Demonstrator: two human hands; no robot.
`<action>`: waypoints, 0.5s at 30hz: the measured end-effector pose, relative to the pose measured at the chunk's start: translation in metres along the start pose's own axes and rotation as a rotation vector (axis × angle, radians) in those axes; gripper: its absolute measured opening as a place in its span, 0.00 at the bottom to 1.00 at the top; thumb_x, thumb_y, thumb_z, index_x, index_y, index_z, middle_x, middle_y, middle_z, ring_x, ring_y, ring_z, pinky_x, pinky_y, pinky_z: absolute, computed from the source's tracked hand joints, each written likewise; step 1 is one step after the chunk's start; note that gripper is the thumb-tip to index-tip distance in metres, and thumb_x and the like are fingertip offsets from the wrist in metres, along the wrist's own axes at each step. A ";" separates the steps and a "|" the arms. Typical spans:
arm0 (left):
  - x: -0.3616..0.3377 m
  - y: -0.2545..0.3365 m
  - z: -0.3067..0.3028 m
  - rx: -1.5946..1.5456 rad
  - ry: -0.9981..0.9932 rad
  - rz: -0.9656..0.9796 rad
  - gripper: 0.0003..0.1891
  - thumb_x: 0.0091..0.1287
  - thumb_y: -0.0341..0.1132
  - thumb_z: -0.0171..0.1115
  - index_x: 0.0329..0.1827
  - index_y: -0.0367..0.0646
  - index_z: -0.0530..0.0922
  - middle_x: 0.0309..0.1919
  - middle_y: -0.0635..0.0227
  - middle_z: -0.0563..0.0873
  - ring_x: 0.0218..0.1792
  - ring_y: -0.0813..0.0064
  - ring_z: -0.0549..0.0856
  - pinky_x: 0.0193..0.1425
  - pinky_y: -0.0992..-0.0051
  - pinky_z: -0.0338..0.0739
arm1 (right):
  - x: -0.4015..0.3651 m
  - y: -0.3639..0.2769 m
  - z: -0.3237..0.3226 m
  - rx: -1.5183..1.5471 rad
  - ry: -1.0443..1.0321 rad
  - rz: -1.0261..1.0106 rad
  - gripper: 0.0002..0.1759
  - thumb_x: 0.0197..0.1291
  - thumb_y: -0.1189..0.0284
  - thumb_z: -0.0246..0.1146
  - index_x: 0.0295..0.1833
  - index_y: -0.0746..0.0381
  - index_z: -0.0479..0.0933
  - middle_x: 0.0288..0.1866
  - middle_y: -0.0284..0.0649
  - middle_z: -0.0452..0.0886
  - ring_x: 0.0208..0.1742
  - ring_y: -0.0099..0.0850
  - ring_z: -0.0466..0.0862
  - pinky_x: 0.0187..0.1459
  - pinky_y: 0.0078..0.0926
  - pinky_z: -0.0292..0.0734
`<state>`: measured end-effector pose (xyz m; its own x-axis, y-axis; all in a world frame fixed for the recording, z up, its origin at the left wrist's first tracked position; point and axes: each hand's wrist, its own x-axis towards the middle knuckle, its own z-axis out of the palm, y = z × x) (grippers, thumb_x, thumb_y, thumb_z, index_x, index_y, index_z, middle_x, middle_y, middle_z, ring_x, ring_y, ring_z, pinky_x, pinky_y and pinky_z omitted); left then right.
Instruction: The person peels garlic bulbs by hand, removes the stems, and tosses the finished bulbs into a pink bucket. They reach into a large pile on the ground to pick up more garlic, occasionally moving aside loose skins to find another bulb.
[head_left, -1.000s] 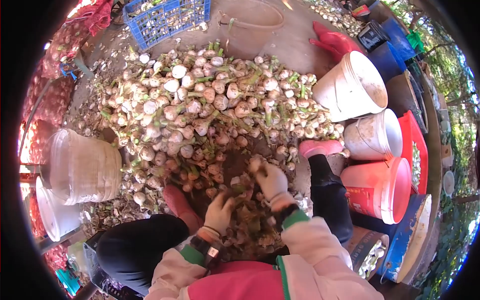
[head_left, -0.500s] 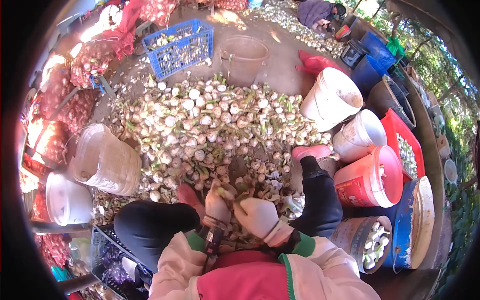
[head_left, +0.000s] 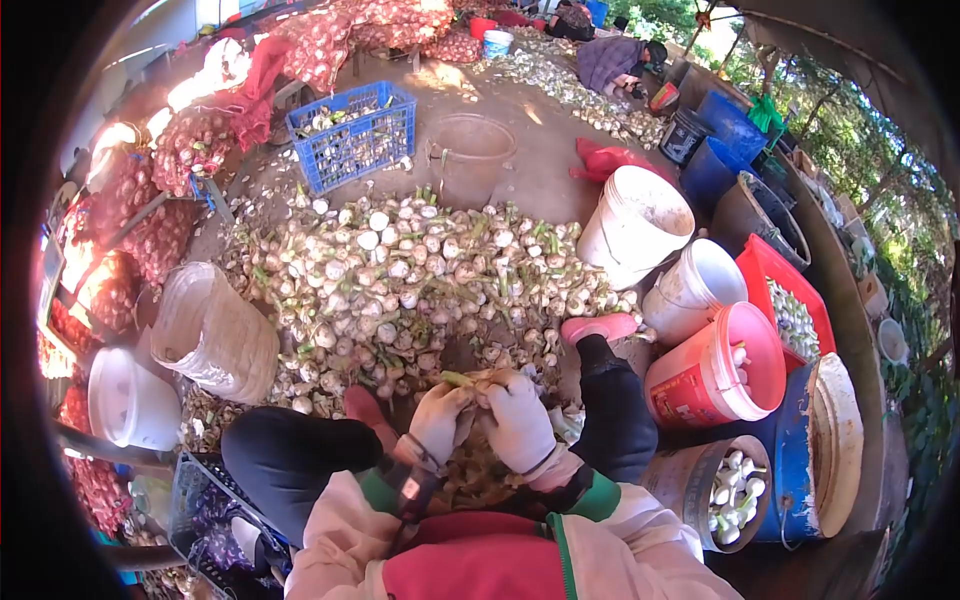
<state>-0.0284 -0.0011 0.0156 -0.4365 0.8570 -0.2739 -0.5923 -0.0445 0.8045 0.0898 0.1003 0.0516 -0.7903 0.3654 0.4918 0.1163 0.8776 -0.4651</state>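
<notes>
In front of my body, my left hand [head_left: 438,420] and my right hand [head_left: 518,422], in what look like pale gloves, are close together with curled fingers. Both grip a garlic bulb [head_left: 468,380], mostly covered by the fingers; its green stem and brownish husk stick out on top. Beneath them, loose husks [head_left: 478,475] lie between my legs. A wide heap of garlic bulbs [head_left: 400,265] with stems spreads over the ground just beyond my feet.
Left are a pale bucket [head_left: 215,340] and a white tub [head_left: 130,400]. At right stand a white bucket [head_left: 635,225], a red bucket [head_left: 715,365] and a bucket of peeled garlic [head_left: 690,490]. A blue crate [head_left: 355,140] stands behind the heap; another person [head_left: 612,65] crouches far back.
Both hands have risen slightly and come together, fingertips meeting around the bulb; earlier the left was higher and the right lower. The camera view has tilted up a little.
</notes>
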 end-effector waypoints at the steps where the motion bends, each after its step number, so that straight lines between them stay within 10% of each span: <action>1: 0.001 0.001 0.004 -0.074 0.015 0.011 0.08 0.67 0.36 0.54 0.39 0.41 0.78 0.19 0.76 0.74 0.12 0.85 0.67 0.15 0.81 0.58 | -0.001 -0.002 -0.002 -0.060 -0.044 -0.035 0.21 0.53 0.76 0.66 0.54 0.63 0.74 0.52 0.49 0.73 0.54 0.50 0.75 0.53 0.39 0.73; 4: -0.001 0.010 0.012 0.014 0.160 -0.022 0.07 0.68 0.30 0.51 0.42 0.40 0.76 0.18 0.77 0.72 0.11 0.84 0.66 0.13 0.80 0.58 | 0.003 -0.006 -0.008 0.276 0.105 0.040 0.20 0.54 0.76 0.66 0.54 0.63 0.74 0.50 0.48 0.75 0.52 0.48 0.76 0.53 0.38 0.73; 6: -0.007 0.007 0.025 0.000 0.177 -0.009 0.08 0.66 0.28 0.51 0.44 0.38 0.78 0.22 0.75 0.77 0.15 0.84 0.70 0.17 0.82 0.63 | 0.004 0.008 -0.008 1.135 -0.041 0.861 0.15 0.59 0.76 0.62 0.52 0.66 0.75 0.42 0.47 0.82 0.42 0.45 0.82 0.46 0.37 0.77; 8: -0.014 -0.009 0.033 0.173 -0.019 0.039 0.14 0.66 0.27 0.50 0.50 0.37 0.81 0.37 0.72 0.84 0.34 0.86 0.78 0.38 0.85 0.72 | -0.005 0.036 0.003 0.299 -0.059 0.278 0.13 0.64 0.75 0.58 0.53 0.67 0.75 0.41 0.48 0.84 0.41 0.44 0.84 0.44 0.35 0.79; 9: -0.013 -0.003 0.034 0.211 0.017 0.033 0.14 0.66 0.26 0.50 0.50 0.37 0.81 0.38 0.72 0.84 0.36 0.84 0.79 0.40 0.83 0.73 | -0.021 0.062 0.032 0.198 -0.070 0.374 0.15 0.68 0.73 0.57 0.57 0.67 0.74 0.43 0.50 0.84 0.43 0.43 0.84 0.46 0.33 0.79; 10: -0.013 0.001 0.032 0.246 0.055 0.019 0.14 0.66 0.25 0.50 0.51 0.36 0.80 0.39 0.72 0.84 0.38 0.83 0.80 0.43 0.81 0.75 | -0.010 0.045 0.028 0.706 -0.026 0.706 0.19 0.69 0.73 0.57 0.62 0.68 0.70 0.49 0.52 0.82 0.46 0.44 0.84 0.49 0.34 0.79; 12: 0.008 -0.003 0.004 0.099 0.138 0.154 0.12 0.66 0.25 0.54 0.50 0.35 0.80 0.37 0.70 0.84 0.35 0.82 0.80 0.41 0.79 0.76 | 0.004 -0.004 0.008 0.576 -0.041 0.501 0.20 0.69 0.71 0.56 0.63 0.67 0.69 0.51 0.54 0.81 0.48 0.46 0.83 0.50 0.35 0.78; 13: 0.006 0.000 0.003 0.167 0.026 0.219 0.12 0.66 0.24 0.53 0.49 0.34 0.80 0.37 0.69 0.84 0.38 0.80 0.81 0.44 0.78 0.77 | 0.013 -0.023 0.001 0.570 0.031 0.445 0.17 0.70 0.68 0.52 0.60 0.63 0.72 0.42 0.43 0.82 0.41 0.31 0.82 0.43 0.27 0.76; 15: -0.004 0.001 0.002 0.456 -0.124 0.021 0.11 0.65 0.24 0.56 0.48 0.35 0.80 0.42 0.67 0.85 0.42 0.77 0.82 0.49 0.77 0.78 | 0.015 0.019 0.013 0.536 -0.176 0.381 0.17 0.70 0.68 0.53 0.59 0.63 0.72 0.42 0.44 0.82 0.42 0.32 0.83 0.43 0.28 0.77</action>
<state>-0.0262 -0.0035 0.0181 -0.3443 0.9146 -0.2121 -0.2136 0.1436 0.9663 0.0728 0.1186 0.0403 -0.8449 0.5223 0.1155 0.1275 0.4062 -0.9048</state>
